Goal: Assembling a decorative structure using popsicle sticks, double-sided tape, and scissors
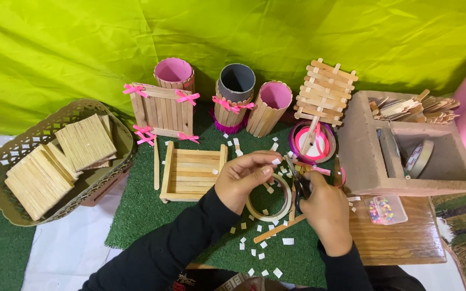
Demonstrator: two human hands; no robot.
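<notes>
While I am cutting tape on the green mat [136, 210]

My left hand [242, 180] is pinching a white tape strip [276, 161]; my right hand [326, 207] is squeezing black scissors [296, 182] above the tape roll [269, 198].

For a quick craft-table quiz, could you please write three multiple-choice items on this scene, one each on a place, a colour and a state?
1. Where do the stacked stick panels lie?
A. in the lattice basket
B. in the grey block
C. on the wooden board

2. What colour are the bows on the stick fence?
A. blue
B. pink
C. white

3. How is the small stick tray on the green mat?
A. full of beads
B. upside down
C. open and holding nothing

Answers: 1 A, they sit inside the basket at the left; 2 B, all bows are pink; 3 C, its slatted bottom shows bare.
</notes>
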